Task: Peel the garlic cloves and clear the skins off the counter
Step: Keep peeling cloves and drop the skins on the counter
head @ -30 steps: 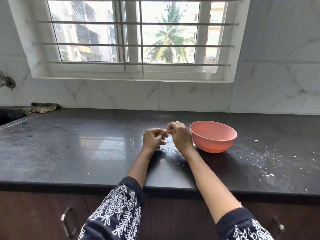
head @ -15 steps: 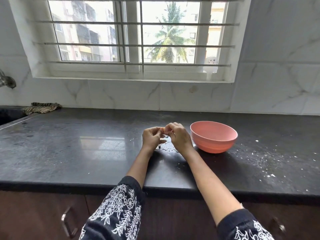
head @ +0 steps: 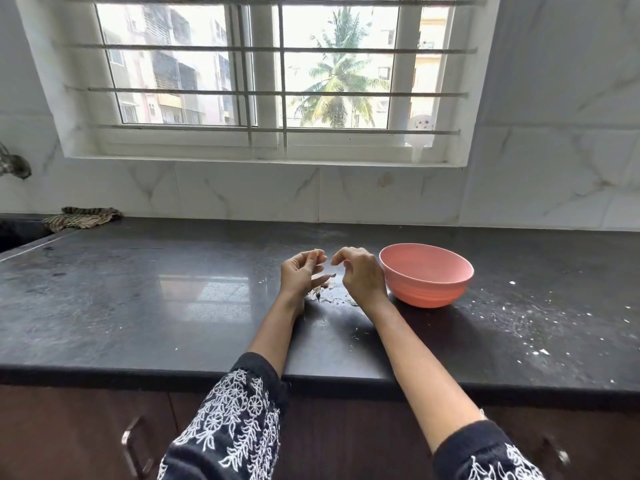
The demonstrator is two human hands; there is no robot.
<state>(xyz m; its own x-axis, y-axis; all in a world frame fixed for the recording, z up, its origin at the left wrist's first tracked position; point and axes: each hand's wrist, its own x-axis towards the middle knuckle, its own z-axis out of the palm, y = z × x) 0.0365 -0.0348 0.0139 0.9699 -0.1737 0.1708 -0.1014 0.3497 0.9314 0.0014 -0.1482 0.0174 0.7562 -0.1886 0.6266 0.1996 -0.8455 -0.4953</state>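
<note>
My left hand point(head: 300, 276) pinches a small pale garlic clove point(head: 318, 251) at its raised fingertips. My right hand point(head: 363, 276) hovers a short way to the right, apart from the clove, fingers loosely curled with nothing visible in them. A scrap of skin point(head: 332, 274) hangs between the hands. Below them a small pile of garlic skins point(head: 325, 296) lies on the black counter point(head: 156, 306). A pink bowl point(head: 426, 293) stands just right of my right hand; its contents are hidden from this angle.
White flecks point(head: 540, 351) are scattered over the counter right of the bowl. A striped cloth point(head: 81, 218) lies at the back left beside a sink point(head: 17, 233). A tiled wall and a barred window run behind. Cabinet handles show under the front edge.
My hands were joined at the clove; now they have pulled apart. The left hand keeps the clove, and a bit of skin has come away.
</note>
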